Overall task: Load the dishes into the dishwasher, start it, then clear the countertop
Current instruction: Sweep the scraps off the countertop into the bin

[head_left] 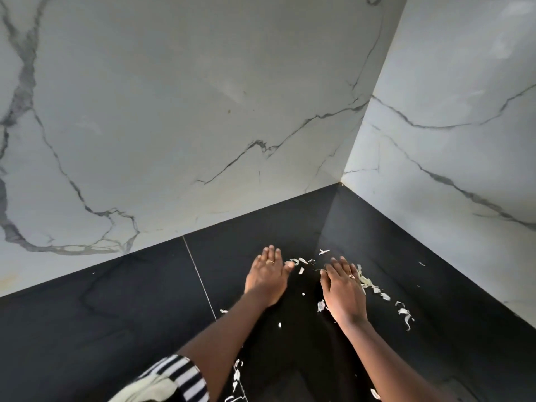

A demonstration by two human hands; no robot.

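Observation:
Both hands lie flat on a black countertop (116, 300) in a corner between two marble walls. My left hand (266, 272) rests palm down with straight fingers, a ring on one finger. My right hand (343, 287) lies palm down beside it, fingers straight. Pale scraps of peel (303, 262) are scattered between the two hands. More pale peel scraps (404, 313) lie to the right of my right hand, and further scraps (237, 375) lie near the front edge. Neither hand holds anything. No dishes or dishwasher show.
White marble with grey veins forms the back wall (174, 126) and the right wall (464, 140), meeting at a corner (340, 183). A thin seam (197, 274) crosses the countertop left of my left hand. A striped sleeve (179, 378) shows at the bottom.

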